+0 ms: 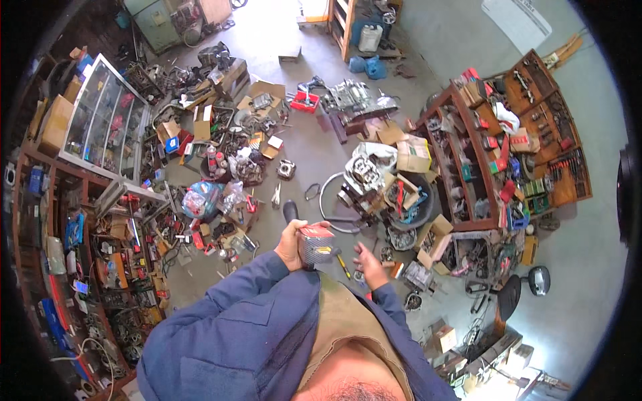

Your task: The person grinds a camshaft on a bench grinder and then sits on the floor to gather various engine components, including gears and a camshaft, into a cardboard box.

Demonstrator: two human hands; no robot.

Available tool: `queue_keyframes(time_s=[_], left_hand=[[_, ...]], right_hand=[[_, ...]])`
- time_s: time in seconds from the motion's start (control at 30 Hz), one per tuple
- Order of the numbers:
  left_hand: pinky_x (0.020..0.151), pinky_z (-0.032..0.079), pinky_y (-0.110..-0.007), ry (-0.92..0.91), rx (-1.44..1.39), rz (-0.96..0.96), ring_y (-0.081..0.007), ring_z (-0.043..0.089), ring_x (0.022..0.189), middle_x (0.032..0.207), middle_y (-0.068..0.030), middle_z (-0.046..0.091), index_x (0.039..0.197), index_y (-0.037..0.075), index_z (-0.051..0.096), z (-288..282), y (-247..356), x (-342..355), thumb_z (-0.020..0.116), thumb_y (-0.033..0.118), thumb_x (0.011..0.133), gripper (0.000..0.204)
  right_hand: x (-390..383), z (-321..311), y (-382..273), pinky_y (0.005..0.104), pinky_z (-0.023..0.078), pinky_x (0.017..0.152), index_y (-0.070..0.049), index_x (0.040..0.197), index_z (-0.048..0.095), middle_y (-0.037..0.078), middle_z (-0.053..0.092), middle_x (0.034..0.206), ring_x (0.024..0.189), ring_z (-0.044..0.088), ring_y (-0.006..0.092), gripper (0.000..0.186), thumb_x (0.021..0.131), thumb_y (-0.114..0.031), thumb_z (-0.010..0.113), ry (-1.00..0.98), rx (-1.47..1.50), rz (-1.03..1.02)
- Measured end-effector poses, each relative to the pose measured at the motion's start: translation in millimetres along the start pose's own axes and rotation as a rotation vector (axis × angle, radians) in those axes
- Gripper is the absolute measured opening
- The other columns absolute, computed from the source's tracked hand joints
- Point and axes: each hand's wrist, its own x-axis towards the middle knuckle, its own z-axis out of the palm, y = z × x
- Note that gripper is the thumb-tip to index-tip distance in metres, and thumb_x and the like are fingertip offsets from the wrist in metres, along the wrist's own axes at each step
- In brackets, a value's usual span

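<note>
The grey floor [302, 144] spreads under everything, strewn with parts on both sides. A wooden shelf [476, 155] stands along the right, its compartments loaded with parts; a glass case [105, 113] leans at upper left. A metal engine [351, 99] sits on the floor toward the top middle. Below it and to the right, a black tub [432, 198] holds assorted pieces, with a carton [412, 155] just above. A thin hoop [324, 195] lies left of the tub, and a red tray [305, 101] rests left of the engine.

The left grip [291, 246] is grasping a dark box [317, 247] with a red side, held up in front of the chest. The right grip [372, 266] is released, fingers loosely curled, near the box but apart from it. A yellow-handled tool [343, 265] shows between the box and the right grip.
</note>
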Motion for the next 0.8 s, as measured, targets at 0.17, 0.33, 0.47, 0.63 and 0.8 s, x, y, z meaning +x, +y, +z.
queue_keyframes(time_s=[0.17,0.33,0.47,0.63,0.8], left_hand=[[0.057,0.048,-0.032,0.145,-0.072,0.179,-0.0273,0.063,0.082,0.097,-0.0106,0.066,0.121,0.005,0.06,-8,121,40,0.045,0.053,0.086,0.061],[0.056,0.049,-0.029,-0.109,-0.389,0.157,-0.0296,0.058,0.086,0.099,-0.0133,0.06,0.12,0.001,0.055,-13,241,54,0.045,0.063,0.085,0.072],[0.058,0.052,-0.028,0.076,-0.485,0.36,-0.0286,0.057,0.09,0.098,-0.0122,0.06,0.112,0.0,0.059,-6,336,82,0.049,0.059,0.086,0.065],[0.064,0.054,-0.025,0.259,-0.545,0.435,-0.0279,0.06,0.097,0.105,-0.0136,0.06,0.11,0.005,0.063,-13,430,107,0.052,0.037,0.083,0.044],[0.061,0.049,-0.03,0.582,0.167,0.742,-0.0174,0.061,0.076,0.086,-0.0037,0.061,0.094,0.012,0.057,-24,457,108,0.051,0.043,0.093,0.031]], right_hand=[[75,0,142,0.0391,0.048,0.095,0.0,0.143,0.037,0.022,0.055,0.133,0.114,0.061,0.0361,0.063,0.102,-0.047,0.044,-0.196,-0.611,0.342],[150,-11,124,0.0409,0.047,0.095,0.0,0.134,0.046,0.023,0.059,0.125,0.11,0.061,0.0388,0.061,0.1,-0.051,0.043,-0.209,-0.586,0.513],[202,-11,101,0.0425,0.047,0.095,0.0,0.127,0.053,0.024,0.062,0.118,0.107,0.062,0.041,0.062,0.099,-0.054,0.043,-0.21,-0.581,0.559],[284,-24,77,0.0443,0.047,0.095,0.0,0.118,0.062,0.025,0.066,0.11,0.103,0.063,0.0437,0.065,0.098,-0.058,0.042,-0.22,-0.602,0.513],[389,-20,2,0.0466,0.049,0.089,-0.002,0.101,0.071,0.024,0.069,0.096,0.097,0.064,0.0431,0.07,0.095,-0.064,0.04,-0.091,-0.959,0.405]])
